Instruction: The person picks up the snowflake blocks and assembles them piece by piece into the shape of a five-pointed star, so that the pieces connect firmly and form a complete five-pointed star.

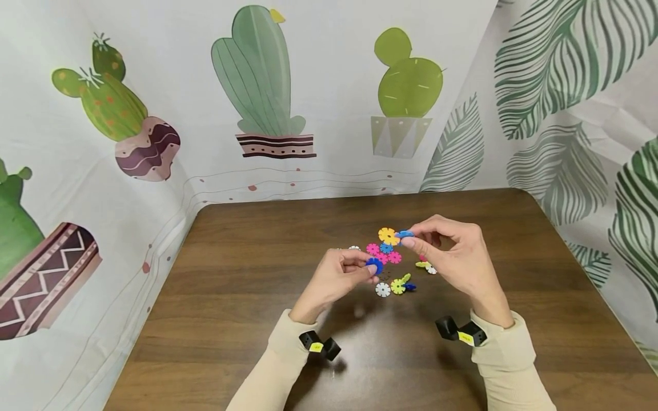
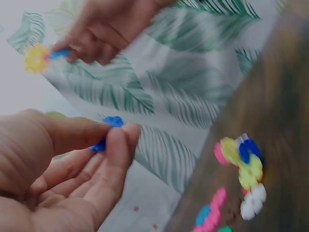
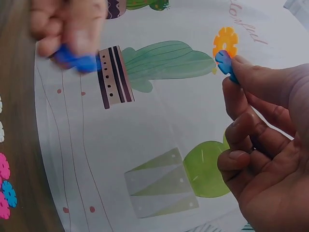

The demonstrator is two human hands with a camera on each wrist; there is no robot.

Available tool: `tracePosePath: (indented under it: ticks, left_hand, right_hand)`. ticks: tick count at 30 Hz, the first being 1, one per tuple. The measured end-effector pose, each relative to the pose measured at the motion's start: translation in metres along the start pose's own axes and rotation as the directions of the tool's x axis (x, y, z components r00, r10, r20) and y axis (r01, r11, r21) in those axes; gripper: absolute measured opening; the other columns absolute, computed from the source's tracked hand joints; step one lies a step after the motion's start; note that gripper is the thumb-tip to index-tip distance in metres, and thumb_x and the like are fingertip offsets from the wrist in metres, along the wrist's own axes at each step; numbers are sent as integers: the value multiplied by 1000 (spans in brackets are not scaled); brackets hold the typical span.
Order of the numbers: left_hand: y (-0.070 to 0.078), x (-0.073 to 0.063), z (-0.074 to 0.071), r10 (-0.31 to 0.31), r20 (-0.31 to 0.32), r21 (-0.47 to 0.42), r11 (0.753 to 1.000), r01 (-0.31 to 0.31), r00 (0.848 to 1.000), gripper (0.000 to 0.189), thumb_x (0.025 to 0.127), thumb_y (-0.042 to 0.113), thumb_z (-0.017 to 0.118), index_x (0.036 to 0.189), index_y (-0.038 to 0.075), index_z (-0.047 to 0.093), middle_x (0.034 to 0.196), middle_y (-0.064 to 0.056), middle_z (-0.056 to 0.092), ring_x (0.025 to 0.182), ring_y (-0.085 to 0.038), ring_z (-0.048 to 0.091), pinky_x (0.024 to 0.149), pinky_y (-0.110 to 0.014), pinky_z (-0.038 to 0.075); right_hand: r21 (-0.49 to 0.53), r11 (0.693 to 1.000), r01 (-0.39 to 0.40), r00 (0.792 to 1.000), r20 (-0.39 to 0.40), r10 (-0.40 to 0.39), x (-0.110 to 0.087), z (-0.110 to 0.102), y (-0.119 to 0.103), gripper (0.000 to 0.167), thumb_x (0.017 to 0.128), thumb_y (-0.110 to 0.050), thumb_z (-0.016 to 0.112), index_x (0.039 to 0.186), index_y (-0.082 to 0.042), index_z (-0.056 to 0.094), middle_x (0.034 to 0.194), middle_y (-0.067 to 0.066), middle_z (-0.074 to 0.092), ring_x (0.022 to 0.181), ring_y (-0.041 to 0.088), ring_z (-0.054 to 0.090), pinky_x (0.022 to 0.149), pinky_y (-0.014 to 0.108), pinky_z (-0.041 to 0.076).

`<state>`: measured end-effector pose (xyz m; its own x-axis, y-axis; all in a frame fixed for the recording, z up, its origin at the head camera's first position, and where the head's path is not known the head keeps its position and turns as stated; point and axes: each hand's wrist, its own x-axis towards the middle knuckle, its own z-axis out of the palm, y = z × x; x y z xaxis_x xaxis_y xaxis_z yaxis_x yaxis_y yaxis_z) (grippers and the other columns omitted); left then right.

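Left hand (image 1: 335, 277) pinched a dark-blue notched plastic disc (image 1: 376, 263); right hand (image 1: 456, 246) pinched a light-blue notched plastic disc (image 1: 405, 234), apparently joined to an orange-yellow notched disc (image 1: 388, 236), above the brown wooden bench (image 1: 231, 257). Edge grips likely left slots exposed.

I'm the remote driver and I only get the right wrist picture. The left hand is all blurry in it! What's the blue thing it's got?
Observer: The head view shows it clearly: the left hand pinches a round blue disc with little notches round its edge.

Operator: Cool! Are there any green ones on the table? I just see white, pink and blue.

Observer: Yes, a yellow-green disc is on the table, just right of a white disc in the head view.

Operator: What's on its other side?

Observer: A dark blue piece. I can't tell if they're joined.
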<state>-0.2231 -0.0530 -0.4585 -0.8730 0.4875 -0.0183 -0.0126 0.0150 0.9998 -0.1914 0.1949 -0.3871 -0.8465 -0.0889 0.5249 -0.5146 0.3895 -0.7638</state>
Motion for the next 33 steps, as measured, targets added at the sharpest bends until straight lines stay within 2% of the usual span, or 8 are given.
tracePosePath:
  ticks: [1, 4, 8, 11, 15, 23, 33]
  left_hand:
    - [4, -2, 0, 7, -6, -25, 1000, -7, 1000, 23, 98, -2, 73, 119, -12, 73, 110, -42, 73, 76, -9, 79, 83, -35, 68]
    - [13, -7, 1, 18, -25, -90, 996, -20, 1000, 25, 99, 0, 73, 119, -14, 72, 106, -38, 76, 74, -10, 79, 80, -32, 68]
    - [21, -12, 3, 20, -8, -196, 980, -21, 1000, 26, 101, 7, 74, 115, -15, 71, 89, -18, 82, 70, -10, 79, 72, -26, 66]
    - [26, -15, 6, 8, 24, -300, 954, -1, 1000, 22, 103, 14, 73, 107, -8, 73, 80, -1, 80, 67, -10, 77, 67, -22, 63]
    - [31, -20, 8, -6, 64, -380, 925, 30, 998, 15, 107, 17, 68, 100, 3, 72, 75, 3, 75, 63, -8, 74, 62, -19, 60]
    - [35, -25, 7, 15, 123, -370, 928, 32, 992, 15, 108, 16, 62, 102, 5, 70, 71, 6, 68, 61, -8, 67, 60, -18, 57]
    - [37, -26, 7, 44, 165, -380, 925, 22, 985, 19, 108, 16, 59, 95, 13, 72, 74, 8, 67, 61, -7, 67, 59, -17, 55]
  right_hand:
    - [-1, 1000, -11, 1000, 1, 11, 0, 0, 0, 21, 85, -2, 89, 95, -20, 83, 74, -7, 67, 68, 11, 52, 59, 28, 41]
    - [7, 999, -40, 999, 5, 40, 0, 1, -1, 18, 87, -4, 88, 96, -18, 83, 74, -6, 68, 65, 12, 53, 57, 29, 42]
    - [34, 997, -75, 997, 16, 74, 0, 3, -1, 15, 89, -4, 86, 98, -15, 82, 75, -6, 68, 61, 13, 55, 52, 28, 43]
    - [52, 994, -96, 995, 26, 95, 0, 5, -2, 13, 90, -5, 86, 99, -15, 82, 77, -7, 71, 60, 13, 55, 49, 28, 44]
    - [73, 992, -105, 994, 47, 102, 0, 8, -3, 13, 91, -6, 86, 98, -16, 82, 81, -8, 73, 61, 12, 55, 49, 29, 43]
    - [105, 992, -66, 989, 135, 51, -1, 12, -4, 22, 88, -2, 87, 99, -20, 82, 80, -4, 70, 64, 14, 51, 52, 31, 38]
    - [129, 991, -35, 986, 165, 13, -2, 15, -3, 23, 87, 2, 86, 97, -19, 82, 79, -4, 66, 66, 13, 50, 53, 30, 36]
